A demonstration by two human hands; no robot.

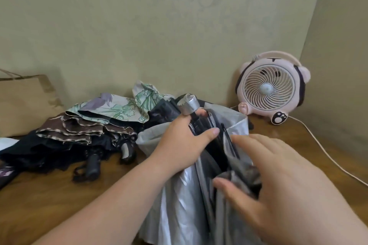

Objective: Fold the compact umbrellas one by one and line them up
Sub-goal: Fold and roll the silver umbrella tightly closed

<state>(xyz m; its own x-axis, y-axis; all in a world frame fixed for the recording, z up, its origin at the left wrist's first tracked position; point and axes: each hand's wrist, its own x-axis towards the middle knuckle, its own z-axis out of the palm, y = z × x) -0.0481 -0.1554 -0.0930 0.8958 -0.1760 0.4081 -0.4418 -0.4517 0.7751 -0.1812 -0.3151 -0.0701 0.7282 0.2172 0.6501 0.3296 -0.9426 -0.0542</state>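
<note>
At the left of the frame a heap of unfolded umbrellas [83, 133] is lying on the wooden table [49, 195], floral on top of brown and black, none lined up yet. Just right of it, at centre, we are gripping the silver umbrella [179, 195] with our left hand [179, 145], fingers curled round its bundled ribs just under the silver cap [188, 106], the canopy hanging loose toward the lower edge. Our right hand [278, 181], lower right, is spreading wide over the grey pleats, thumb and straight fingers touching cloth, clasping nothing. We are judging that the pleats could bunch unevenly and make a fat roll, or a rib tip could catch cloth. At far right the pink fan [270, 89] is trailing its cable [326, 153] where loose cloth might snag.
</note>
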